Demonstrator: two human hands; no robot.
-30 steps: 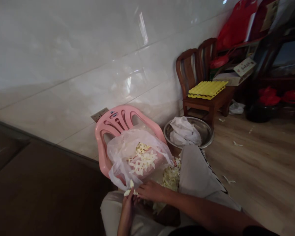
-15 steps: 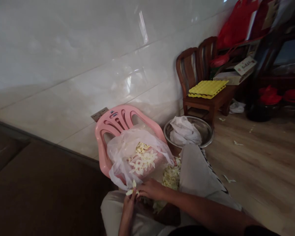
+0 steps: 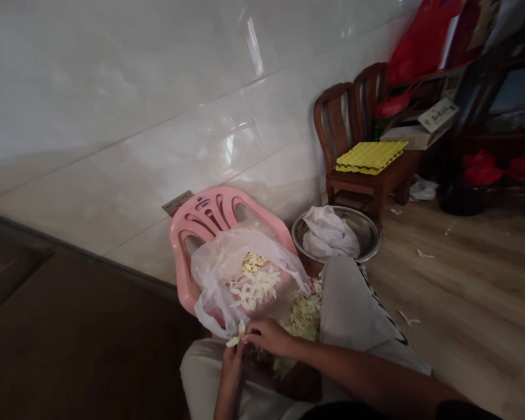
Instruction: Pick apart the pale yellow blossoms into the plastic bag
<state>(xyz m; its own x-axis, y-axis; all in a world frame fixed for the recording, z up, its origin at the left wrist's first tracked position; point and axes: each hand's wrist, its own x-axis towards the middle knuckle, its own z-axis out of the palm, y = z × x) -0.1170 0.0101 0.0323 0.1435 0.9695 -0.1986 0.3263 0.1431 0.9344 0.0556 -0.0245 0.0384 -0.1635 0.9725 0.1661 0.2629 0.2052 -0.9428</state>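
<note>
Low over my lap, my left hand (image 3: 233, 359) pinches a small white flower (image 3: 241, 329) with pointed petals between thumb and fingers. From the right, my right hand (image 3: 269, 337) reaches across, its fingertips closed at the flower's base, right against the left fingers. Just beyond both hands, a thin clear plastic bag (image 3: 210, 274) lies spread open on the seat of a pink plastic chair (image 3: 184, 268). Loose white petals (image 3: 256, 289) and yellowish pieces lie inside the bag. Between my knees is a pile of pale yellow-green flowers (image 3: 304, 318), partly hidden by my right forearm.
A metal basin (image 3: 370, 242) holding a white plastic bag (image 3: 328, 233) stands beyond my right knee. Behind it, yellow egg trays (image 3: 371, 156) rest on a wooden chair (image 3: 335, 119). Scattered petals (image 3: 409, 319) lie on the wood floor. A tiled wall (image 3: 135, 169) runs behind the pink chair.
Both hands have shifted very slightly, and the flower between them has turned a little to the right. The right fingers have lifted somewhat. The bag and chair look the same.
</note>
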